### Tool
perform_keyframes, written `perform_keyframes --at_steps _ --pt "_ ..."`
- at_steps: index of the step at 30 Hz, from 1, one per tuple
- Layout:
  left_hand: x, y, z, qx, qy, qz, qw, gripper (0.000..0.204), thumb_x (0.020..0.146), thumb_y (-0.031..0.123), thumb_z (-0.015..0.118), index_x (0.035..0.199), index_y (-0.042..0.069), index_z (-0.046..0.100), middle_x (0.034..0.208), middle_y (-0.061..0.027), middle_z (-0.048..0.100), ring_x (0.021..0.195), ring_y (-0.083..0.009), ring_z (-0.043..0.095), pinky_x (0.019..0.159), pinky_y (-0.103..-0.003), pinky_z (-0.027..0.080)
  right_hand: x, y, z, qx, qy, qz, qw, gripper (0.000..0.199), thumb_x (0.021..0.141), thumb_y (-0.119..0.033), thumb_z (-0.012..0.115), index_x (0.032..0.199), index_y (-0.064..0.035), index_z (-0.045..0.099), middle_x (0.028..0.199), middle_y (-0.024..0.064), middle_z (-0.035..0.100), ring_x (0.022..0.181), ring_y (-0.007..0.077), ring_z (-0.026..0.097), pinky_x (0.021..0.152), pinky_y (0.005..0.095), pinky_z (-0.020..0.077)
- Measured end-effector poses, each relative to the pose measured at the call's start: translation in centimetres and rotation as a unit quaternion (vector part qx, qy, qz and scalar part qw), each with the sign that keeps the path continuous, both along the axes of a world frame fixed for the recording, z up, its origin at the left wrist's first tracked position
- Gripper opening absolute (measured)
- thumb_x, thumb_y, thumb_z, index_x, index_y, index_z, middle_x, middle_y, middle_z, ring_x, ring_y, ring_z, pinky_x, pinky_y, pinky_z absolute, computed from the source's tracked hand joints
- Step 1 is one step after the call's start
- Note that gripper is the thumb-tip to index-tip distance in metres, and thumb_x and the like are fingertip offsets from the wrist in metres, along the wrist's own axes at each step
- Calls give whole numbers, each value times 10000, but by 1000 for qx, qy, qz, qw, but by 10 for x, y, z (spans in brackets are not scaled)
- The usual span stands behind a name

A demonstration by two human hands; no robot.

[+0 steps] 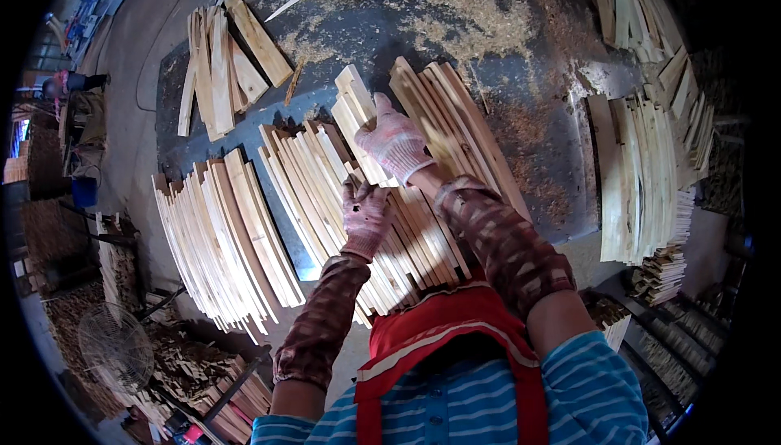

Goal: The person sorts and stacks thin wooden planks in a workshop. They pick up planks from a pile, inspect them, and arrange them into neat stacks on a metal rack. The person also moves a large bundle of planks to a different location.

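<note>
In the middle of the dark worktable lies a row of pale wooden slats (305, 172), set side by side. My right hand (396, 142), in a pinkish knit glove, is closed at the side of some wooden slats (351, 91) that stick out farther than the row. The palm hides part of its grip. Lower and to the left, my left hand (365, 215) lies on the row in a worn glove with dark holes at the fingertips. Its fingers are apart and touch the slats. Right of my right hand is another bundle of longer slats (468, 119).
A separate row of slats (224, 233) lies at the left table edge. Loose boards (220, 71) are heaped at the far left. Sawdust (464, 14) covers the far worktable (537, 111). More slats (639, 176) are stacked at the right. A caged fan (115, 346) stands lower left.
</note>
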State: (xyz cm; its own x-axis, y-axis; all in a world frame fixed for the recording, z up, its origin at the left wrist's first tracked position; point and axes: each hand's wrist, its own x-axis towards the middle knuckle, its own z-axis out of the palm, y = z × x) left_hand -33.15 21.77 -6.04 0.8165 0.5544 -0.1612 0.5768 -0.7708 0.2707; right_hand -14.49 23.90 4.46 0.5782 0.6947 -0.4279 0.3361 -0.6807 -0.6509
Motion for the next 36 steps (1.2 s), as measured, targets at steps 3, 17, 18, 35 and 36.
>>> perform_keyframes --at_steps 3,17,18,35,36 --pt "-3 -4 7 9 -87 -21 996 285 763 181 711 1044 166 671 1041 -55 668 1188 -259 534 1121 -580 292 10 10 -6 1 24 -3 1000 556 839 -307 637 1276 -44 417 1036 236 700 983 417 683 841 509 536" --pt "-21 40 -4 -65 -316 206 924 463 958 356 587 1278 21 588 1252 -212 622 1206 -401 558 1049 -483 434 -35 5 -95 -9 -45 140 989 287 911 -261 555 1070 -24 581 908 264 680 911 424 676 779 488 546" --pt "-13 47 -8 -66 -320 235 915 490 981 396 558 1296 22 572 1253 -215 616 1212 -406 550 1047 -490 431 -27 -4 -84 33 -9 165 986 277 906 -266 557 1047 -31 602 914 257 677 920 426 667 792 487 536" --pt "82 60 41 8 213 -177 961 358 865 391 531 1066 136 681 1121 -73 684 1288 -301 449 1154 -592 164 -20 -186 -101 -62 52 57 995 444 973 -456 521 1222 -91 565 1075 233 660 993 400 655 860 485 527" --pt "78 58 39 18 183 -180 966 355 877 386 521 1077 135 673 1140 -66 680 1277 -291 460 1160 -592 151 -14 -182 -96 -78 66 67 993 445 971 -450 522 1222 -84 563 1065 233 663 1000 401 652 869 484 525"
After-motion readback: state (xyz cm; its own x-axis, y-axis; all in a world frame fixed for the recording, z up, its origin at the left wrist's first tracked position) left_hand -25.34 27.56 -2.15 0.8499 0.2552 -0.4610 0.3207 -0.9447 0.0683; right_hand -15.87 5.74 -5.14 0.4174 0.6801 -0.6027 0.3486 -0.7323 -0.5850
